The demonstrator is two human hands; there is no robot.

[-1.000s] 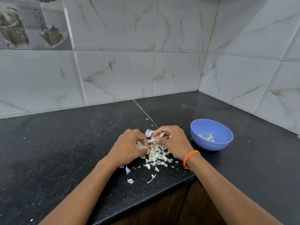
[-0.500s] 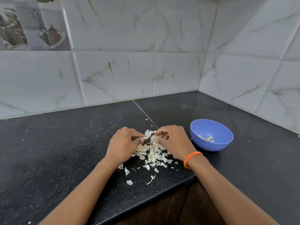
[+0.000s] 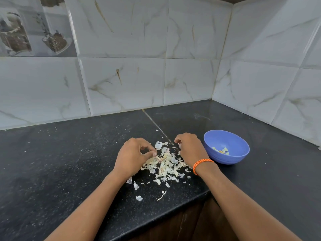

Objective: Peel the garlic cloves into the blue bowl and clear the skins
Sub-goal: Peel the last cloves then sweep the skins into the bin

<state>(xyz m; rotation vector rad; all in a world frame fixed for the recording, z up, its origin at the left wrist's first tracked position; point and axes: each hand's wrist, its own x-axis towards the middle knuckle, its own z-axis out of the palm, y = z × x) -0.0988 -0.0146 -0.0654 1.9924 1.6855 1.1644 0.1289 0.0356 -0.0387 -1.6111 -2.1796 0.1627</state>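
We curled our left hand (image 3: 133,158) and right hand (image 3: 190,150) either side of the skins (image 3: 165,162), grip unclear on both, with the bowl (image 3: 239,141) holding cloves (image 3: 221,150) just right of the right hand.

- Head view, sole camera: looks forward and down, close over the black counter (image 3: 69,162).
- Faces the tiled wall corner (image 3: 215,80); forearms enter from below.

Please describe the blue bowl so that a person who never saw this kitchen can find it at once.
On the black countertop, look toward the tiled corner. The blue bowl stands just beyond the right hand; it is the only container there and holds a few pale peeled cloves.
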